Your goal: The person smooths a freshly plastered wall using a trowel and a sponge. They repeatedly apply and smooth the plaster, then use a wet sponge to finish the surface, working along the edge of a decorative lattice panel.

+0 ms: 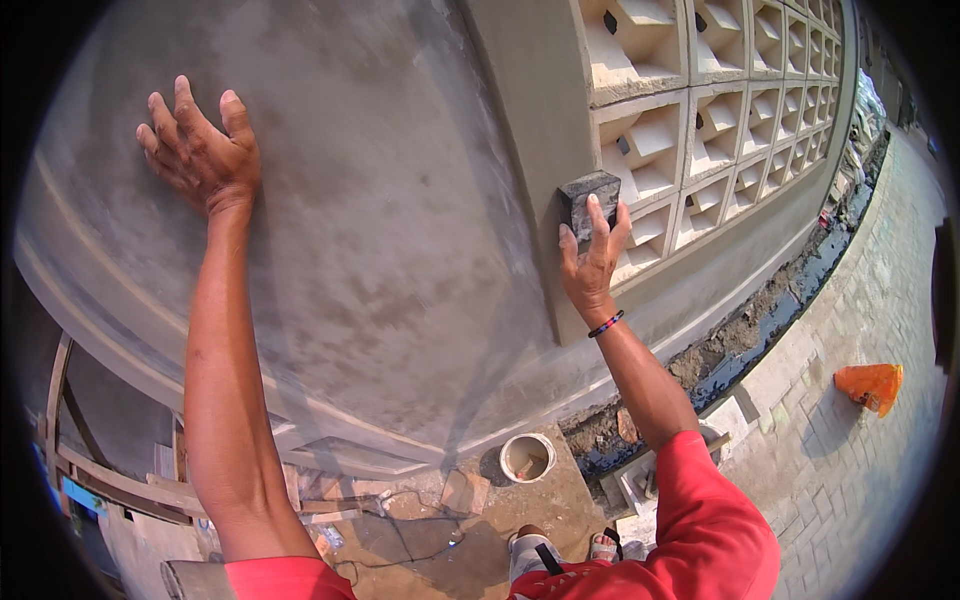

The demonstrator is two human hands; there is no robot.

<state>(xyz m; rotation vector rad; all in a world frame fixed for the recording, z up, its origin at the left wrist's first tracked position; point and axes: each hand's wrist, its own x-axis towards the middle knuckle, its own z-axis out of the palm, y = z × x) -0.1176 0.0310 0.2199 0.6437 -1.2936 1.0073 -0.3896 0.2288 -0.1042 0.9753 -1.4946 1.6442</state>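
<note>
My left hand (200,150) is raised at the upper left with its fingers spread, against or just off the grey plastered wall (380,250); whether it touches I cannot tell. It holds nothing. My right hand (594,255) grips a dark rectangular block (592,192), its face smeared with grey. The block is at the plastered strip that borders the pale ventilation blocks (715,125), beside their left edge. My fingers cover the block's lower part. A dark beaded bracelet (606,323) is on my right wrist.
Below stands a white bucket (527,458) with greyish contents, close to my feet. A dark cable (400,520) lies on the ground. Rightward, a ditch (730,370) with dark water follows the wall's base. An orange object (868,387) stands on the paving (800,480).
</note>
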